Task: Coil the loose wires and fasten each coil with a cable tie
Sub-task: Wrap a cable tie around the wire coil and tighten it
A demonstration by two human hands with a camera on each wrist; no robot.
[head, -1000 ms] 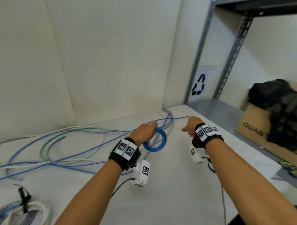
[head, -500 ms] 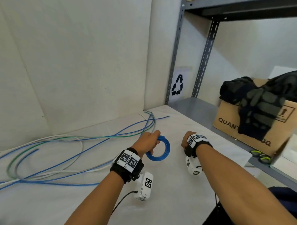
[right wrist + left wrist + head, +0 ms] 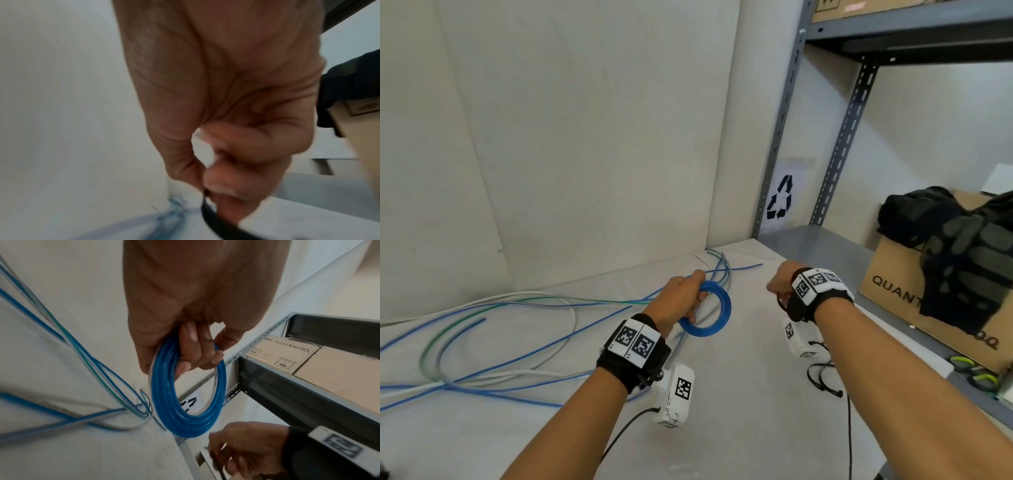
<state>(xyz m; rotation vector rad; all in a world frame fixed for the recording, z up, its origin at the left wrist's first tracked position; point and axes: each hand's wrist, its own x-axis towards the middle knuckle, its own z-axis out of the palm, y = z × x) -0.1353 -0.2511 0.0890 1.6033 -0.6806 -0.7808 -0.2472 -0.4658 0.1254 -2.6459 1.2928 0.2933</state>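
My left hand (image 3: 685, 298) grips a small round coil of blue wire (image 3: 717, 325) above the white table; in the left wrist view the fingers (image 3: 197, 352) curl through the blue coil (image 3: 185, 410). To its right, my right hand (image 3: 782, 284) is curled, and in the blurred right wrist view its thumb and fingers (image 3: 216, 186) pinch a thin black strip, seemingly a cable tie (image 3: 209, 209). Loose blue, white and green wires (image 3: 517, 325) sprawl across the table to the left and behind the coil.
The table (image 3: 722, 428) butts against a white wall. On its right stands a grey metal shelf (image 3: 825, 246) with a cardboard box (image 3: 893, 284) and dark gloves (image 3: 962, 257) draped over it. Black cords hang from both wrist cameras.
The view has swung and the hands sit a little higher. My left hand keeps its grip on the blue coil; my right hand has lifted slightly beside it.
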